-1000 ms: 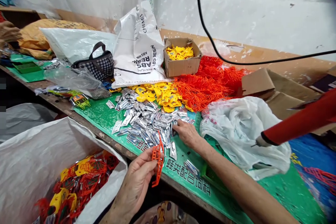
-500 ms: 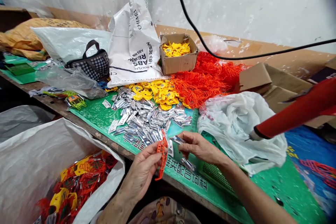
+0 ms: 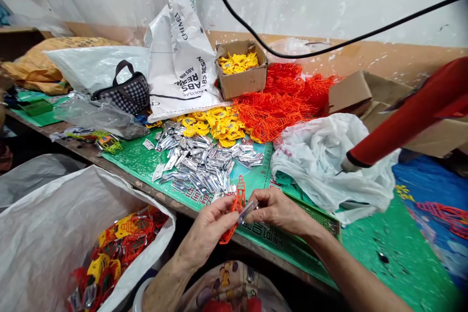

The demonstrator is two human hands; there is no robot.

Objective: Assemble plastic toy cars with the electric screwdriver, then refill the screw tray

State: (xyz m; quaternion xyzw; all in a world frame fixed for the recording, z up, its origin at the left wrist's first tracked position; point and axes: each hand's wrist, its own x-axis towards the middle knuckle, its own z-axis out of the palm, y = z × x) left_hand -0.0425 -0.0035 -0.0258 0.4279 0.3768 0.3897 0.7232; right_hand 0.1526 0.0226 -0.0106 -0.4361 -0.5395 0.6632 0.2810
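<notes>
Between the thumb and fingers of my left hand (image 3: 210, 224) is an orange plastic frame (image 3: 240, 194), long and lattice-like, standing tilted upward. My right hand (image 3: 280, 209) pinches a small shiny silver piece (image 3: 248, 212) right against the frame; whether it is seated in it I cannot tell. Just beyond both hands, a heap of silver pieces (image 3: 201, 165) is spread over the green table cover (image 3: 127, 165). Behind that heap lie yellow plastic parts (image 3: 223, 124) and a big tangle of orange frames (image 3: 285, 102).
At the lower left, a white sack (image 3: 40, 234) holds red and yellow pieces. A cardboard box (image 3: 243, 83) of yellow parts stands behind. To the right are a white plastic bag (image 3: 318, 151), a green basket (image 3: 321, 214) and a hanging red tool (image 3: 398, 126). A black cable (image 3: 292, 53) droops across the back.
My right hand has brought a silver piece left against the orange frame. The frame has shifted slightly right in my left hand. The red tool appears higher and farther left.
</notes>
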